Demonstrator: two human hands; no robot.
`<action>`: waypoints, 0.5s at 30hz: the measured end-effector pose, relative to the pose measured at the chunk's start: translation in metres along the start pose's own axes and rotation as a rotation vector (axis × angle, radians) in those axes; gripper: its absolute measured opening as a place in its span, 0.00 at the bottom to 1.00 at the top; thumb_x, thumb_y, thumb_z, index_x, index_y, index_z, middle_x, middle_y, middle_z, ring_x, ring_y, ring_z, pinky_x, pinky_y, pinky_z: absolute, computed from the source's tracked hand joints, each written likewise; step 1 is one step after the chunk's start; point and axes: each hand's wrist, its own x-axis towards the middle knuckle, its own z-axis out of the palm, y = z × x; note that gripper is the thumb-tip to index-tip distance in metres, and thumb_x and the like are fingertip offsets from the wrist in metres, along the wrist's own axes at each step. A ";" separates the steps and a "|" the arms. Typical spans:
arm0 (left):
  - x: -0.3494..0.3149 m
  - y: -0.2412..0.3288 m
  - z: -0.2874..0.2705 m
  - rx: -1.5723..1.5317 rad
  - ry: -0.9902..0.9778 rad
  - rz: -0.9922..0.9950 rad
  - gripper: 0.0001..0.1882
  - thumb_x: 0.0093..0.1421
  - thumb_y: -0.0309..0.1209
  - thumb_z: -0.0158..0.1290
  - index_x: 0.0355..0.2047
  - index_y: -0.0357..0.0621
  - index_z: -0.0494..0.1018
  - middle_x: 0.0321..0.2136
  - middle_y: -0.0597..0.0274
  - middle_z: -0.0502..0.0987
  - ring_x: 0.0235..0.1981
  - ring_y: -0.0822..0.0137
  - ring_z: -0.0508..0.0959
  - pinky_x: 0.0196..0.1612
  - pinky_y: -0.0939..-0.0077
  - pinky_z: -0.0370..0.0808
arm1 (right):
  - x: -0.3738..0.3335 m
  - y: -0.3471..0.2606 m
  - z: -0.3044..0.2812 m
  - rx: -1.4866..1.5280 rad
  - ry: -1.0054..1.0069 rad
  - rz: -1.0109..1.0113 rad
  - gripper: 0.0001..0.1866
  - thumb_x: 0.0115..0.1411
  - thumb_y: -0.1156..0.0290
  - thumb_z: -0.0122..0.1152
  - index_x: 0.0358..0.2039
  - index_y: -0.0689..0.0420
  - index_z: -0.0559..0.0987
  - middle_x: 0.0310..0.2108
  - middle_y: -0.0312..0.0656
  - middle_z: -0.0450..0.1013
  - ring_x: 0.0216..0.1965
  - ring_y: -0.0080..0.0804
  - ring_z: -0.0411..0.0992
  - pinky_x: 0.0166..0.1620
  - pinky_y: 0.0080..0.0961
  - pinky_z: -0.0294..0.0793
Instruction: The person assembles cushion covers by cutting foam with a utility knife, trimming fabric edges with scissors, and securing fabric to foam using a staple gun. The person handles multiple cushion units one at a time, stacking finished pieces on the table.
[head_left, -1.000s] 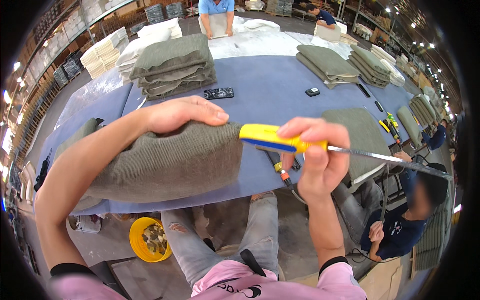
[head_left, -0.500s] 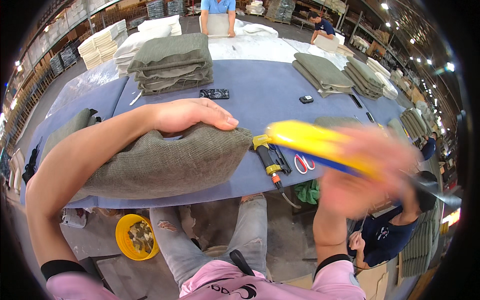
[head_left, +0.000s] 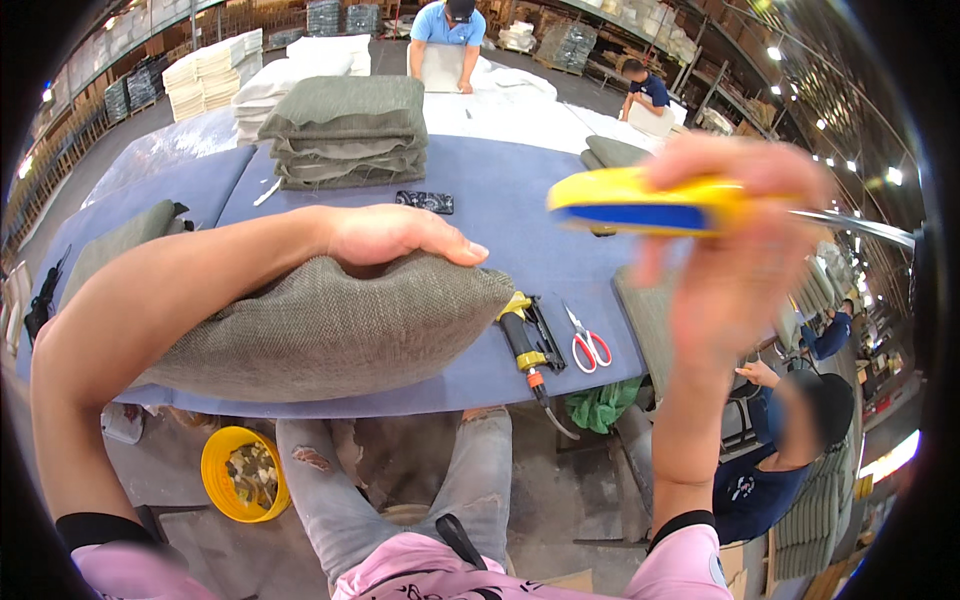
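A grey-green fabric cushion (head_left: 350,335) lies along the table's near edge, its pointed corner toward the middle. My left arm reaches over it. My left hand (head_left: 390,237) is closed on its top beside that corner; the thumb shows and the other fingers are mostly hidden. Raised right of the cushion, my right hand (head_left: 745,200) grips a tool with a yellow and blue handle (head_left: 630,205) and a shiny metal shaft. Blur hides the shaft's end. A yellow and black staple gun (head_left: 517,335) lies beside the cushion's corner, with red-and-white-handled scissors (head_left: 590,345) to its right.
Folded grey-green fabric pieces (head_left: 345,130) are stacked at the back left, near a patterned phone (head_left: 425,201). A yellow bucket of scraps (head_left: 245,475) stands below the table. One co-worker (head_left: 790,450) is close on my right; two others work across the table.
My right hand has risen with the tool, and the handle has become more level. My left hand stays on the cushion. The view has shifted slightly, bringing the scissors fully into sight.
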 end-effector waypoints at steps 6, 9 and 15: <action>0.000 0.007 0.001 0.056 0.024 -0.066 0.27 0.75 0.45 0.58 0.59 0.30 0.81 0.60 0.55 0.82 0.63 0.67 0.77 0.70 0.68 0.68 | -0.009 0.027 0.041 0.127 -0.267 0.164 0.11 0.83 0.63 0.49 0.57 0.55 0.68 0.45 0.48 0.82 0.20 0.21 0.71 0.25 0.19 0.76; -0.002 0.006 0.008 -0.126 0.045 -0.096 0.25 0.76 0.45 0.57 0.56 0.31 0.82 0.57 0.57 0.83 0.59 0.67 0.79 0.68 0.69 0.69 | 0.025 0.002 0.018 0.140 -0.045 0.072 0.13 0.84 0.60 0.44 0.57 0.56 0.69 0.43 0.47 0.81 0.21 0.23 0.73 0.22 0.21 0.76; 0.002 -0.009 0.007 -0.287 -0.038 -0.102 0.25 0.75 0.44 0.57 0.56 0.32 0.83 0.57 0.58 0.83 0.62 0.67 0.78 0.70 0.69 0.68 | 0.002 0.031 0.035 0.097 -0.186 0.081 0.14 0.83 0.59 0.46 0.54 0.55 0.71 0.40 0.49 0.82 0.30 0.25 0.80 0.25 0.15 0.77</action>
